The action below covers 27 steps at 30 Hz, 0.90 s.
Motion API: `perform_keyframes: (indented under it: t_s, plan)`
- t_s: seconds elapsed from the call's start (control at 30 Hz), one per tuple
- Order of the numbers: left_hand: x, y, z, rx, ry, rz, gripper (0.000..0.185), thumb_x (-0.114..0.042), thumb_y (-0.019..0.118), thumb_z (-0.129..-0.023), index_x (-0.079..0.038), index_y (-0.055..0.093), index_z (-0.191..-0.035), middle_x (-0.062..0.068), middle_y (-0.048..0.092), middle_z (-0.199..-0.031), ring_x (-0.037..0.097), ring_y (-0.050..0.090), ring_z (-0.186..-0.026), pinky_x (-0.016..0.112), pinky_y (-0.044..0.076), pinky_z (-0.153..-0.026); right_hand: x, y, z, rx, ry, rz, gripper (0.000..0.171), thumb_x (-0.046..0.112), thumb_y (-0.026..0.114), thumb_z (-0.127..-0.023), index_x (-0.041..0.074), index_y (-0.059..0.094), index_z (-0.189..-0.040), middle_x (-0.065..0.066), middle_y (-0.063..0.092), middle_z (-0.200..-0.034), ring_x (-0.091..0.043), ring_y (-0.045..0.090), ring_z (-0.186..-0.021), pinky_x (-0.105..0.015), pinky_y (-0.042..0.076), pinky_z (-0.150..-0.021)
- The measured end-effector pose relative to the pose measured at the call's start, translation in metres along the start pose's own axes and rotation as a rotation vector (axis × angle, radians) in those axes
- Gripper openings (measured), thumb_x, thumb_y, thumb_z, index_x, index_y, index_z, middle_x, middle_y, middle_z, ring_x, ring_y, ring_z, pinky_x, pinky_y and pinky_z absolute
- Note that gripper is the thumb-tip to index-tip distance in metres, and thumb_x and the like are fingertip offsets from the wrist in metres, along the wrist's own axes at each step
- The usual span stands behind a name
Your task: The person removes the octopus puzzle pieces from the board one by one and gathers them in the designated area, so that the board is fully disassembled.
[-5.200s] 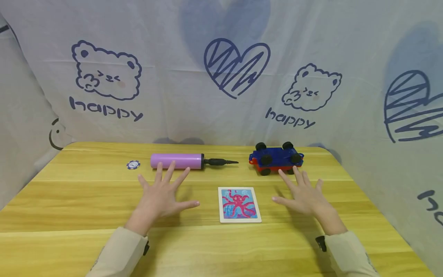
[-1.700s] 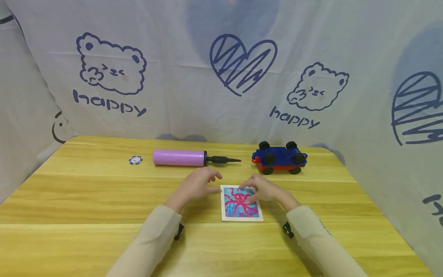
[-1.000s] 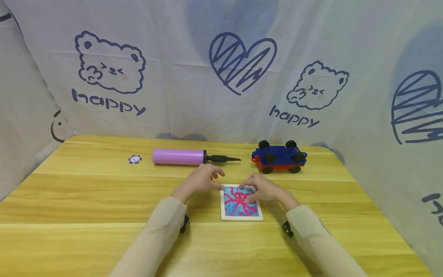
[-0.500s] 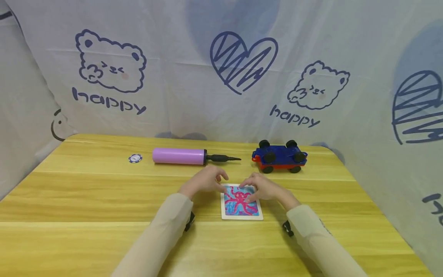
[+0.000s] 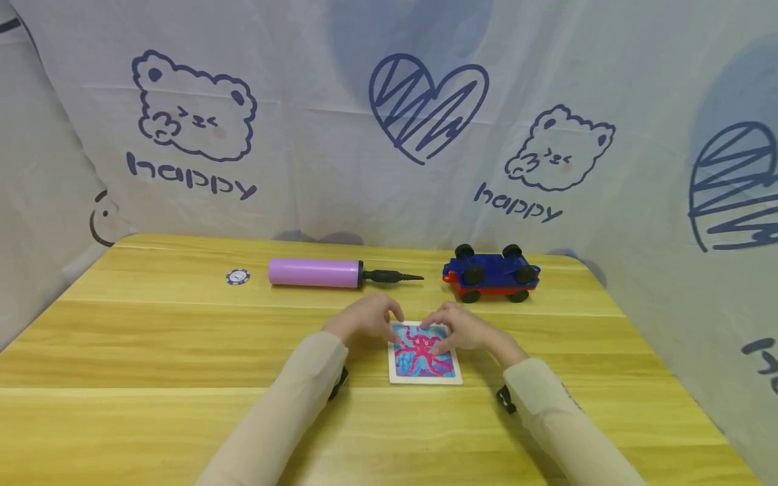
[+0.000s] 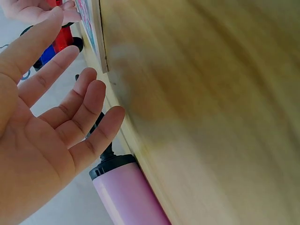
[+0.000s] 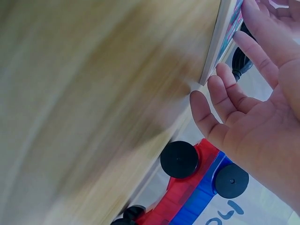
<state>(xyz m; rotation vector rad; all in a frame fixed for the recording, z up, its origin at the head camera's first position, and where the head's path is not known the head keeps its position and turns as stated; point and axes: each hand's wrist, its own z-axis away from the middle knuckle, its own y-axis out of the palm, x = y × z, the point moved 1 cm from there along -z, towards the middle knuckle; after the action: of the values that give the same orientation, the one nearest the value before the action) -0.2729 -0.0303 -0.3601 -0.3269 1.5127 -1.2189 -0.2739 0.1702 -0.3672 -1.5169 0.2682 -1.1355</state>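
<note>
A small square board (image 5: 423, 361) with a pink octopus on blue lies flat on the wooden table (image 5: 152, 344). My left hand (image 5: 389, 316) has its fingertips at the board's upper left corner; in the left wrist view its fingers (image 6: 70, 110) are nearly straight beside the board's edge (image 6: 100, 42). My right hand (image 5: 435, 331) rests its fingertips on the upper part of the picture. In the right wrist view its fingers (image 7: 224, 104) curve loosely next to the board's edge (image 7: 218, 44). Neither hand grips anything.
A purple hand pump (image 5: 313, 273) with a black nozzle lies behind the hands, and a blue and white chip (image 5: 238, 276) is to its left. A blue and red toy car (image 5: 491, 273) stands at the back right. Printed cloth walls off the table's back and sides.
My left hand has slid right until its fingertips reach the board's upper left corner. The right hand has stayed on the picture. The board, pump, car and chip have not moved.
</note>
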Motion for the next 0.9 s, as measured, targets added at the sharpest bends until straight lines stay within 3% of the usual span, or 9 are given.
perform_keyframes:
  t_s: [0.27, 0.63, 0.9]
  plan:
    - [-0.0024, 0.0003, -0.0004, 0.018, -0.022, -0.052, 0.029, -0.019, 0.076, -0.07, -0.009, 0.066, -0.096, 0.003, 0.059, -0.09, 0.016, 0.052, -0.083, 0.032, 0.044, -0.078, -0.0001, 0.0004, -0.0002, -0.001, 0.003, 0.002, 0.04, 0.016, 0.075, -0.072, 0.007, 0.063, -0.109, -0.005, 0.047, -0.094, -0.021, 0.041, -0.083, -0.03, 0.035, -0.069]
    - [-0.002, 0.0036, -0.0015, 0.005, -0.037, -0.034, 0.027, -0.011, 0.078, -0.067, -0.01, 0.067, -0.092, 0.003, 0.059, -0.09, 0.016, 0.052, -0.079, 0.032, 0.044, -0.077, 0.0008, 0.0008, 0.0007, -0.007, 0.015, -0.005, 0.04, 0.016, 0.075, -0.071, 0.007, 0.063, -0.109, -0.005, 0.046, -0.093, -0.021, 0.04, -0.082, -0.03, 0.034, -0.068]
    - [-0.0088, 0.0047, -0.0025, -0.012, -0.096, -0.064, 0.028, -0.009, 0.079, -0.064, -0.011, 0.067, -0.089, 0.003, 0.06, -0.101, 0.02, 0.053, -0.094, 0.036, 0.042, -0.085, 0.0013, 0.0002, -0.0002, -0.004, 0.043, -0.005, 0.04, 0.016, 0.075, -0.071, 0.008, 0.063, -0.109, -0.005, 0.046, -0.093, -0.021, 0.04, -0.084, -0.03, 0.034, -0.07]
